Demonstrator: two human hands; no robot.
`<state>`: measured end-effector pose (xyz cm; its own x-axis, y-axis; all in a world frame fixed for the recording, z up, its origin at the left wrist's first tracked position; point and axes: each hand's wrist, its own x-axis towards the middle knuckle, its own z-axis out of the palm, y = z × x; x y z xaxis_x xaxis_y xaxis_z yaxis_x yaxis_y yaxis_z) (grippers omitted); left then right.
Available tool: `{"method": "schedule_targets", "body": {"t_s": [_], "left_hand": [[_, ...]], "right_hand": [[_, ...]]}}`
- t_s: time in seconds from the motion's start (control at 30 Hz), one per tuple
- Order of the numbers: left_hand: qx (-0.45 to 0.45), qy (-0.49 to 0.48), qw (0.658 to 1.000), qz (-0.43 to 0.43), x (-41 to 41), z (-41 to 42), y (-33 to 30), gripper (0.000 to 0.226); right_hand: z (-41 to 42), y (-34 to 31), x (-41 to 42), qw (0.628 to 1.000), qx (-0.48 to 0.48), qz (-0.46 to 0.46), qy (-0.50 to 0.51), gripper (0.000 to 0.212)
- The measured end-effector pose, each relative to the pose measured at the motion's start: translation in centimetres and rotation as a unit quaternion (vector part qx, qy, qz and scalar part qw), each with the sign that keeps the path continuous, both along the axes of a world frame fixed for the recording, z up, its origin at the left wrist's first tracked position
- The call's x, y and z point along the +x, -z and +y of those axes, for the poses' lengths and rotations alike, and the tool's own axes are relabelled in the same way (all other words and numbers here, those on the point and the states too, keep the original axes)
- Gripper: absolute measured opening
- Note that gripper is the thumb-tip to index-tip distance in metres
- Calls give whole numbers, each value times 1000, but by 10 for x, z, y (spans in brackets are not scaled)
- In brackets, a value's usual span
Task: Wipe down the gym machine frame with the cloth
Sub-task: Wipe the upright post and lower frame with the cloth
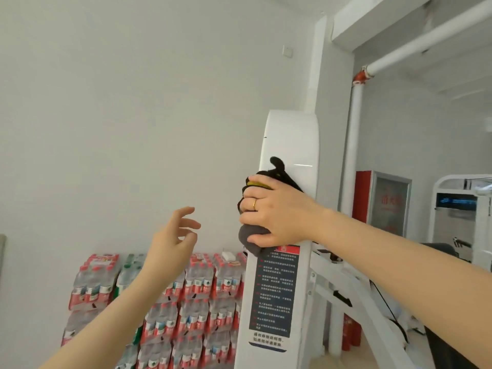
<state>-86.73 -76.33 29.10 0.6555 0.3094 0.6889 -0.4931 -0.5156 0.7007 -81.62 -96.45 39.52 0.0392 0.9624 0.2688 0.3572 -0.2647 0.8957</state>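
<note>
the pale floor (415, 339) is showing only in a small patch at the lower right. shrink-wrapped packs of water bottles (186, 302) are sitting in stacked rows along the foot of the wall, red labels facing out; the floor beneath them is hidden. the white machine frame (287, 155) is standing upright, its base out of sight. red cylinders (351, 334) are standing on the floor behind its sloping bars.

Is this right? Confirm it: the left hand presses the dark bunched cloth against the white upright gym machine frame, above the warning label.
Wrong hand. The right hand presses the dark bunched cloth against the white upright gym machine frame, above the warning label. The head view shows it.
</note>
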Motion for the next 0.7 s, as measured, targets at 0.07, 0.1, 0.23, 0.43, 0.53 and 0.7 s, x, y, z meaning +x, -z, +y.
{"method": "schedule_targets", "body": {"t_s": [0.07, 0.1, 0.23, 0.43, 0.53, 0.7], "left_hand": [[8, 21, 1000, -10, 5, -4, -9, 39], [12, 30, 999, -16, 8, -6, -15, 37], [27, 75, 996, -42, 17, -23, -46, 26], [99, 156, 981, -58, 23, -58, -84, 31], [98, 163, 978, -85, 30, -62, -87, 31], [95, 192, 971, -104, 39, -60, -92, 57]], "right_hand": [[-1, -31, 4, 999, 52, -12, -3, 46], [-1, -48, 5, 996, 92, -12, -5, 48], [-1, -104, 7, 963, 251, 94, 18, 50], [1, -100, 5, 948, 289, 101, 89, 45], [-7, -51, 0, 963, 264, 33, 42, 61], [-10, -78, 3, 958, 278, 66, 20, 64]]}}
